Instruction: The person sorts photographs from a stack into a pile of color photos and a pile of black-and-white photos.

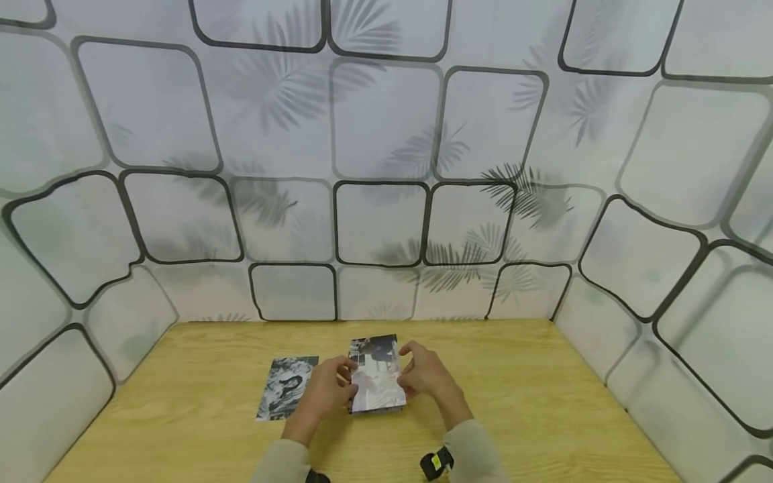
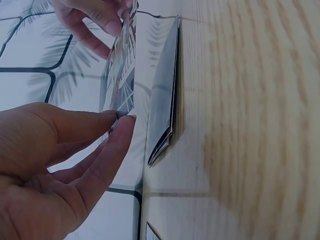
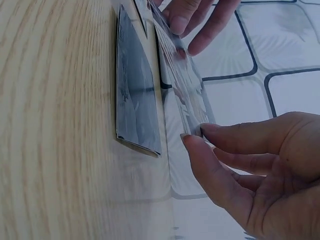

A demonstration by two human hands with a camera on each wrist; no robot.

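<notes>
From where I stand, a person is holding up a glossy picture (image 1: 377, 382) between two bare hands, one at each long side. The left hand (image 1: 326, 388) pinches it near the close end, thumb on one face and a finger on the other, the tips brought together with only the thin sheet between them. The right hand (image 1: 427, 374) does the same on the opposite edge, thumb and finger narrowed onto the sheet. So the picture sits right between the two sets of fingers, raised clear of the table (image 1: 513, 376) and tilted a little.

Below the fingers, and apart from the raised sheet, a thin pile (image 3: 137, 95) of dark, glossy pictures lies on the table. Its layered edges show at the end nearest the fingers, but I can't tell how many sheets it has. Just to the left of the left fingers, a black-and-white photo (image 1: 284, 390) lies flat by itself, partly behind that hand.

Behind the right fingers, at the wrist, there's a black strap (image 1: 436, 463) with a yellow patch, beside a pale sleeve (image 1: 474, 453). Well beyond all the fingers hangs a pale cloth (image 1: 386, 147) printed with rounded squares and feathery leaves.
</notes>
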